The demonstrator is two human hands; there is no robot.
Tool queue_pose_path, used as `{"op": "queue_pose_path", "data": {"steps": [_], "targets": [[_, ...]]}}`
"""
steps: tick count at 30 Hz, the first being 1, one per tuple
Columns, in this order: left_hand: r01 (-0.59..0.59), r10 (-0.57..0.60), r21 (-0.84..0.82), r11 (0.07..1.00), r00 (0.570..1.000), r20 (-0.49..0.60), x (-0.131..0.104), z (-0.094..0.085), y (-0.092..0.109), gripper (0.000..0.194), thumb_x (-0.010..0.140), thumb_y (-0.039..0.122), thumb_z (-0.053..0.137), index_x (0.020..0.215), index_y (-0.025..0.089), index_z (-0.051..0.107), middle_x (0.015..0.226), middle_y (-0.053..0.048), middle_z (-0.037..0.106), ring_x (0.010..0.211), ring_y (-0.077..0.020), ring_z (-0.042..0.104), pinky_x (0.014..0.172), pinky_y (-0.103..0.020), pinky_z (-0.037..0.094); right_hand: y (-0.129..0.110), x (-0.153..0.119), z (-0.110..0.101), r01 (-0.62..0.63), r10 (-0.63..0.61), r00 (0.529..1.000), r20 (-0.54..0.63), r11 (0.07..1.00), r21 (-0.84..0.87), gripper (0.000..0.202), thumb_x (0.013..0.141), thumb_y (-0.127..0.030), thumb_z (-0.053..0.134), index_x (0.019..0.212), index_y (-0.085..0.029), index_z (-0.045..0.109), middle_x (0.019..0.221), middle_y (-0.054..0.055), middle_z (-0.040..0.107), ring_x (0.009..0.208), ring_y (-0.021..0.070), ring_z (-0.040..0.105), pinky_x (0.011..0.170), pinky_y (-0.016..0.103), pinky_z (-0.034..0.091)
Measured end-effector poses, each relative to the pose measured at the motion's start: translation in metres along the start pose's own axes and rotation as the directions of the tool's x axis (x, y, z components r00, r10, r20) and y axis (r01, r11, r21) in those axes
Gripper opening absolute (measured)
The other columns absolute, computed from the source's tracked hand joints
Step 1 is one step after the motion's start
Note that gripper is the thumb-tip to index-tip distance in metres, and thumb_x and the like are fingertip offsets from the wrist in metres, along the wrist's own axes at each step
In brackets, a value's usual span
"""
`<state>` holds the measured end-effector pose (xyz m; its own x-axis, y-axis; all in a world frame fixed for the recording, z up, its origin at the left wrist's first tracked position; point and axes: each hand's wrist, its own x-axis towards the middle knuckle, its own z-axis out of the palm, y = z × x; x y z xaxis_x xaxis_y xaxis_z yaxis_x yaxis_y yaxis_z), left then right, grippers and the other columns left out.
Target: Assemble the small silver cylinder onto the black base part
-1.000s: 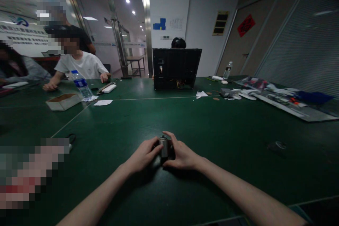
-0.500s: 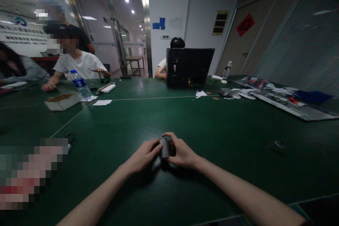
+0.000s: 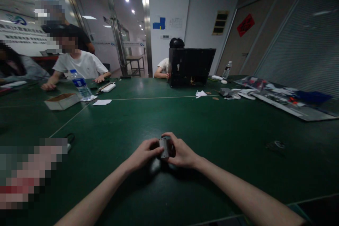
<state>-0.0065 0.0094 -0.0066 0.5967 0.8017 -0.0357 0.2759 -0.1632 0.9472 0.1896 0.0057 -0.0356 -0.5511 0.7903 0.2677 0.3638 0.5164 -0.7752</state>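
A small grey metal device (image 3: pixel 164 148), roughly a rounded block, is held upright over the green table (image 3: pixel 169 190). What kind of device it is, I cannot tell. My left hand (image 3: pixel 145 152) grips it from the left, thumb laid across its front face. From the right, my right hand (image 3: pixel 183 153) curls round it, with the index finger at its top end and the thumb near its bottom. A darker part shows between the device and my right palm. The left fingertips are hidden behind it. A bright patch of light falls on the table just below the device.
Farther off stand a black computer case (image 3: pixel 193 67), a water bottle (image 3: pixel 81 84) and an open box (image 3: pixel 62 101). A cluttered tray (image 3: pixel 304 113) lies at right, with a small dark object (image 3: pixel 277 145) nearer me. People sit across the table.
The device has turned slightly, showing a broader face, and a bright patch appears beneath it. Across the table, a person's raised hand has come down, and the black case has shifted slightly right.
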Motion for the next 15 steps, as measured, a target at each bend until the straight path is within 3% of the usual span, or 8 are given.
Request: {"op": "queue_pose_path", "data": {"steps": [3,11,15], "targets": [[0.008,-0.002,-0.129,0.992,0.999,0.049,0.0002,-0.0001,-0.0004,0.035,0.082,0.038,0.057,0.102,0.01,0.062,0.098,-0.008,0.064,0.092,-0.0233,0.056,0.083,-0.031,0.04,0.0007,-0.0007,-0.0015,0.018,-0.018,1.0,0.019,0.999,0.039,0.069,0.068,-0.024,0.071,0.125,-0.02,0.032,0.088,0.002,0.061,0.064,0.0115,0.055,0.055,0.021,0.042],[0.068,-0.059,-0.239,0.969,0.997,0.045,-0.0038,-0.0024,-0.0039,0.037,0.082,0.033,0.058,0.113,0.013,0.062,0.106,-0.01,0.062,0.094,-0.0227,0.054,0.083,-0.032,0.039,-0.0012,-0.0011,-0.002,0.02,-0.021,1.0,0.016,0.998,0.058,0.069,0.068,-0.027,0.072,0.125,-0.02,0.033,0.09,0.003,0.06,0.065,0.0115,0.054,0.056,0.022,0.042],[0.13,-0.109,-0.384,0.914,0.991,0.077,-0.0037,0.0005,-0.0054,0.039,0.079,0.034,0.061,0.112,0.013,0.062,0.1,-0.01,0.062,0.08,-0.0186,0.056,0.074,-0.029,0.041,-0.0051,-0.0007,-0.0032,0.022,-0.024,0.999,0.025,0.996,0.085,0.07,0.068,-0.027,0.073,0.124,-0.02,0.032,0.088,0.002,0.06,0.064,0.0111,0.054,0.055,0.021,0.041]]}}
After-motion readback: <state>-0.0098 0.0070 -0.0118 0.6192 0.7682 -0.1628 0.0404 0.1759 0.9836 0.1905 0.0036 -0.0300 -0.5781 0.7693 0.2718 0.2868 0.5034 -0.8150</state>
